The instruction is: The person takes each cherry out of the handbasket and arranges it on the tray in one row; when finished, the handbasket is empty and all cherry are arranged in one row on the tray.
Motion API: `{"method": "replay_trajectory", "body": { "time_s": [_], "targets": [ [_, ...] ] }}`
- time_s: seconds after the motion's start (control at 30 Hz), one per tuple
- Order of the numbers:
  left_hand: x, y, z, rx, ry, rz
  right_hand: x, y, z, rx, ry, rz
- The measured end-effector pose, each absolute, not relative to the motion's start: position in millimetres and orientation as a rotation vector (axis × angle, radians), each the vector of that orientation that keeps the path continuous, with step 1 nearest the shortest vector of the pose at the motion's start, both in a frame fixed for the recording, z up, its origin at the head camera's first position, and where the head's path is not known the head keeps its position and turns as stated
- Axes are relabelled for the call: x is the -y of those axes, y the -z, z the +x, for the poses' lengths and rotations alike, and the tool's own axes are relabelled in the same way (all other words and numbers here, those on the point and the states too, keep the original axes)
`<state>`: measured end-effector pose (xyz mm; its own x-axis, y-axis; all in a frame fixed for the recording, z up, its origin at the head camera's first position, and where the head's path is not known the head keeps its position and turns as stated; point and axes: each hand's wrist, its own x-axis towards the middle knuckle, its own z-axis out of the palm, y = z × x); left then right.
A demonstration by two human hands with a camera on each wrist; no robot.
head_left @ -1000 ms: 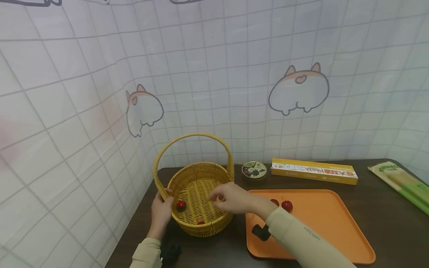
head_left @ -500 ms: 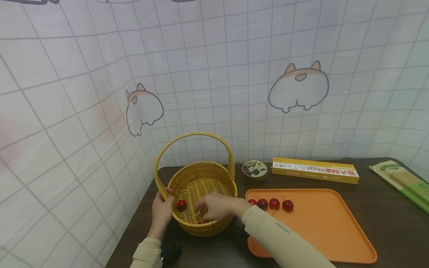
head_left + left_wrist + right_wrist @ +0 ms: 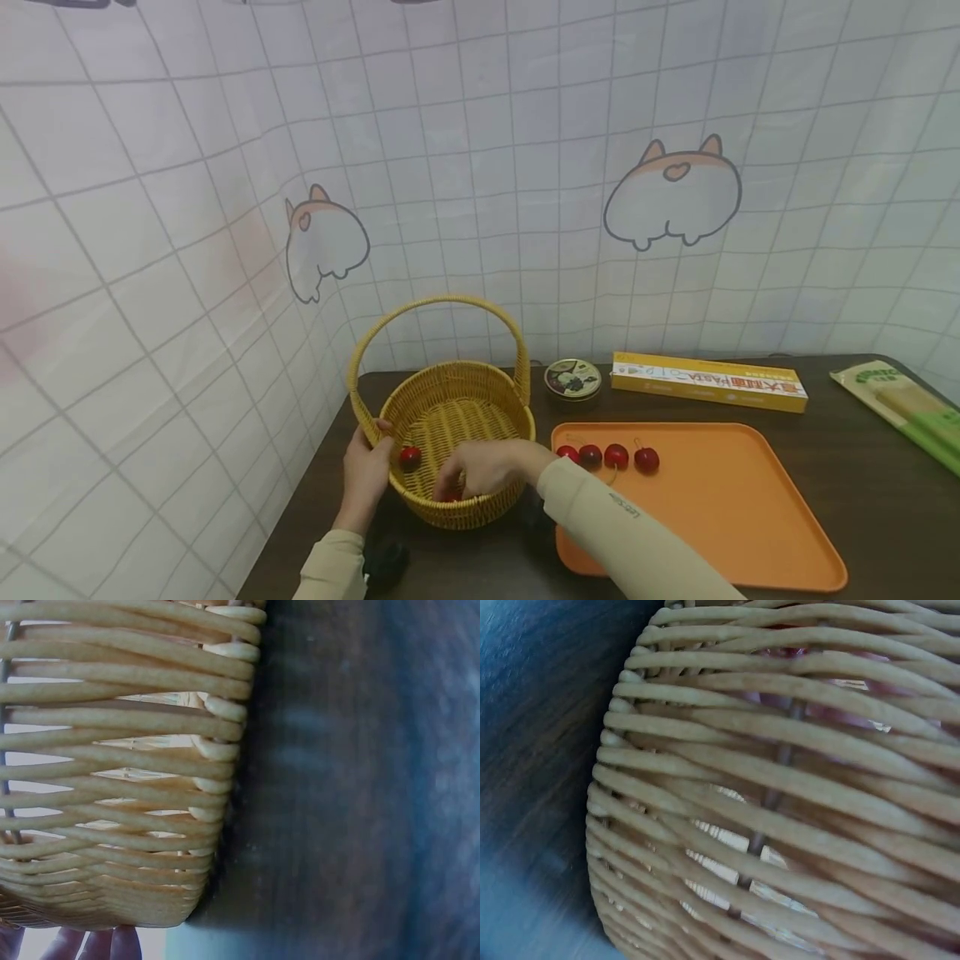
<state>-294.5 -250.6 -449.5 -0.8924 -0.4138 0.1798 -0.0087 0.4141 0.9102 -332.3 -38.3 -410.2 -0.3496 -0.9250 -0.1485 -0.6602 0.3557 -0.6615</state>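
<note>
A yellow woven basket (image 3: 465, 512) with a tall arched handle stands on the dark table. My left hand (image 3: 365, 468) grips its left side at the foot of the handle; in the left wrist view several fingertips (image 3: 96, 946) show past the basket's wall. Inside, a dark red cherry (image 3: 410, 457) lies by the left wall. My right hand (image 3: 486, 468) reaches over the right rim, its curled fingers down at another red cherry (image 3: 453, 497) by the front wall. The front rim partly hides that cherry. Through the weave, the right wrist view gives glimpses of red and of fingers.
An orange tray (image 3: 697, 517) at the right bears a row of several cherries (image 3: 616, 456) near its far left corner. Behind it are a round tin (image 3: 572, 379), a yellow pasta box (image 3: 708, 383) and a green-and-clear packet (image 3: 900, 408). A grid-patterned curtain closes the back and left.
My right hand has moved left and down, from above the basket's right side to the cherry at the front wall. My left hand stays on the basket.
</note>
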Motion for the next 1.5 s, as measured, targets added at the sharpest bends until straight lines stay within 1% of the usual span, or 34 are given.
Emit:
{"method": "replay_trajectory", "body": {
  "time_s": [0.17,0.33,0.5,0.77,1.3,1.5],
  "targets": [
    [249.0,451.8,-294.1,2.294,1.472,0.350,37.5,411.9,-331.0,-2.125,0.670,-1.424],
    [247.8,450.7,-293.7,2.290,1.476,0.348,35.4,411.4,-328.3,-2.252,0.743,-1.451],
    [247.3,450.0,-294.1,2.296,1.480,0.355,31.8,409.6,-325.1,-2.406,0.845,-1.375],
    [246.7,449.1,-294.7,2.297,1.478,0.349,21.1,405.7,-323.8,-2.423,1.053,-1.273],
    [248.0,449.4,-294.7,2.297,1.458,0.359,-21.2,400.9,-313.4,-2.386,1.440,-1.244],
    [249.5,449.9,-294.5,2.304,1.462,0.366,-42.7,398.9,-306.3,-2.340,1.505,-1.211]
  ]
}}
